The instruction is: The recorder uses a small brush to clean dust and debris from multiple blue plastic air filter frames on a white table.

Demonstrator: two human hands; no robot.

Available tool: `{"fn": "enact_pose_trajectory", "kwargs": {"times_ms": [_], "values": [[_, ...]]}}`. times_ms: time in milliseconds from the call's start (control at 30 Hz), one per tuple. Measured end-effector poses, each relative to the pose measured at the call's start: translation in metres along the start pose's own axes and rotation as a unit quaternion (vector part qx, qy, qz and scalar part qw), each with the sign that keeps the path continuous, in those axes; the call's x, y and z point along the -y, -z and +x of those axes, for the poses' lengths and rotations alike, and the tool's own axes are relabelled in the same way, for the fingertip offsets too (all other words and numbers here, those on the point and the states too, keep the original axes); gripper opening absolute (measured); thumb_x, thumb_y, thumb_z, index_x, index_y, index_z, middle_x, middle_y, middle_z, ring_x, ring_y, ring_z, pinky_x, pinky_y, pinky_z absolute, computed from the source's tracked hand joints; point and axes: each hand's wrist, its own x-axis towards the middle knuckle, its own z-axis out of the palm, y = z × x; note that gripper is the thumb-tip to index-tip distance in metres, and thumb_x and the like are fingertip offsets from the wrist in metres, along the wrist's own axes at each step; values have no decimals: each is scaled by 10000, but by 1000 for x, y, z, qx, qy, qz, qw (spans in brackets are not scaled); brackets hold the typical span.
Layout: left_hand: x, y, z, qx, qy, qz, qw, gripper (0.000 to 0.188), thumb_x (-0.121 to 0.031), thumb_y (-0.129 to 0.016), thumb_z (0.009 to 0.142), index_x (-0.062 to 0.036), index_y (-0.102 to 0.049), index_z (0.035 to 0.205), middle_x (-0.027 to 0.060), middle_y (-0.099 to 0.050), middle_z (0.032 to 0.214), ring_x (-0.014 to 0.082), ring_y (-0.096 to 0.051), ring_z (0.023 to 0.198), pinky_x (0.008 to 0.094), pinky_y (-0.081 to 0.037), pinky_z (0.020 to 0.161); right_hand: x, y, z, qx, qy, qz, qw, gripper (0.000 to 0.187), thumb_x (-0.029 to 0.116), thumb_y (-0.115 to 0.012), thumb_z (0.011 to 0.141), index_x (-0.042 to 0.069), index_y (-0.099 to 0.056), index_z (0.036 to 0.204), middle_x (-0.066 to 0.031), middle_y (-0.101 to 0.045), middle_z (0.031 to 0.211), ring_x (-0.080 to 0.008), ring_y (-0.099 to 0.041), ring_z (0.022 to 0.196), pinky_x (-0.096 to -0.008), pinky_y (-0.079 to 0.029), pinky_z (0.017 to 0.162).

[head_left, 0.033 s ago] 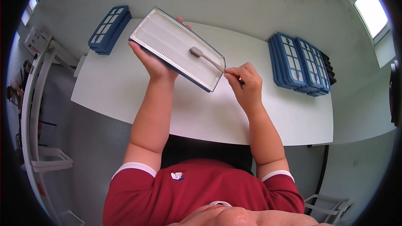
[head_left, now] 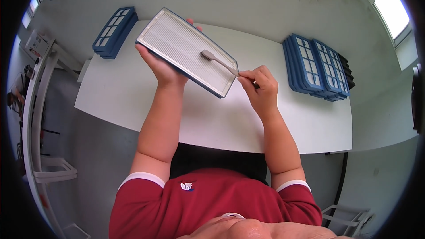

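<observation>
My left hand (head_left: 164,66) holds up a pleated air filter (head_left: 177,40), a white rectangle with a blue edge, tilted above the white table. The palm and thumb support its near side, and fingertips show past its far edge. Between the thumb and fingers of my right hand (head_left: 261,84) is the handle end of a small grey toothbrush-like brush (head_left: 217,60). Its oval head lies over the pleats towards the filter's right end. That head's underside is hidden, so I cannot tell whether bristles touch the pleats.
Blue-framed filters with white grid windows lie stacked at the table's back left (head_left: 113,31). Several more stacks (head_left: 310,66) stand at the right, beside black pieces (head_left: 347,71). The white table (head_left: 212,119) backs onto a wall. A pale metal frame (head_left: 37,106) rises at far left.
</observation>
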Motion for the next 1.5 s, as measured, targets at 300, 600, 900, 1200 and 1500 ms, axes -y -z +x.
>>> {"fn": "enact_pose_trajectory", "kwargs": {"times_ms": [300,600,900,1200,1500], "values": [[-1,1,-1,8,-4,42,999,906,-826,-150,745,-195,-363,1359,218,-479,1244,401,-538,1074,506,-508,829,2,2,1,-22,-1,-12,1000,103,-7,-727,703,26,-658,771,-38,-518,673,-124,-496,542,-249,-405,471],[-1,4,-1,29,-15,34,999,894,-821,-149,750,-202,-374,1354,224,-487,1239,407,-547,1067,505,-510,825,-5,1,1,-57,-18,-12,998,85,-11,-718,711,19,-650,752,-44,-518,673,-131,-486,537,-252,-397,467],[-2,2,5,-43,-70,71,994,909,-823,-134,747,-187,-361,1356,208,-473,1260,394,-522,1109,508,-446,929,2,-3,-4,1,-9,25,1000,103,-7,-735,690,28,-662,754,-45,-517,670,-138,-514,557,-264,-403,474],[-5,0,9,-78,-111,82,987,918,-830,-168,738,-171,-375,1342,198,-474,1257,382,-518,1113,517,-426,949,0,4,-1,70,-21,48,996,96,-2,-731,692,31,-669,758,-48,-521,667,-156,-521,563,-273,-415,492],[-3,0,6,-64,-74,83,992,918,-822,-132,737,-178,-389,1339,207,-502,1225,394,-530,1093,495,-434,945,-15,10,4,-24,-55,-2,998,80,-2,-723,707,28,-669,757,-43,-544,671,-131,-523,565,-256,-410,479]]}}
